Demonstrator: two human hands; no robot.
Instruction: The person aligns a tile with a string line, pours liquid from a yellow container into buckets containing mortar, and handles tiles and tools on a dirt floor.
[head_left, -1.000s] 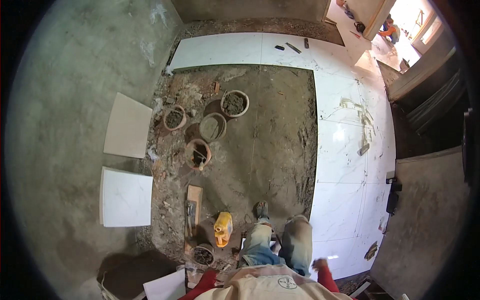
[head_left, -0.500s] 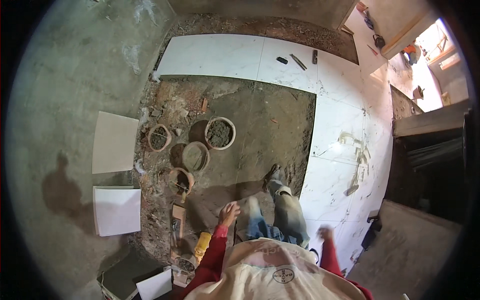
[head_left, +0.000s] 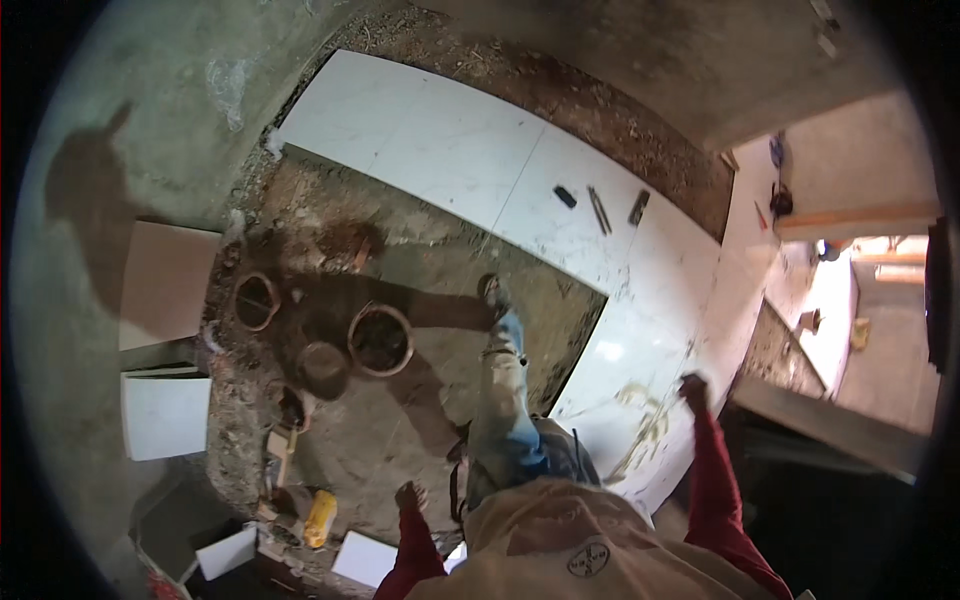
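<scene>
My left hand hangs low beside my leg over the bare floor, its fingers loosely apart and nothing seen in them. Away from my body, over the white tiles on the right, is my right hand; it is dark and small, so its fingers are unclear. One foot is planted forward on the rough cement bed. Left of that foot stand a bucket of dark mortar, an emptier-looking bucket and a smaller one. A yellow container lies closest to my left hand.
Black, slim and rectangular tools, including a pair of long-handled pliers or cutters, lie on the far tiles. Stacked tiles lean at the left. A dark box-like bin sits lower left. A dark opening with a ledge is at right.
My view has turned and moved forward, so the buckets sit further left and lower. One leg has stepped ahead toward the tile row. My right arm has swung forward and outward; my left hand is lower.
</scene>
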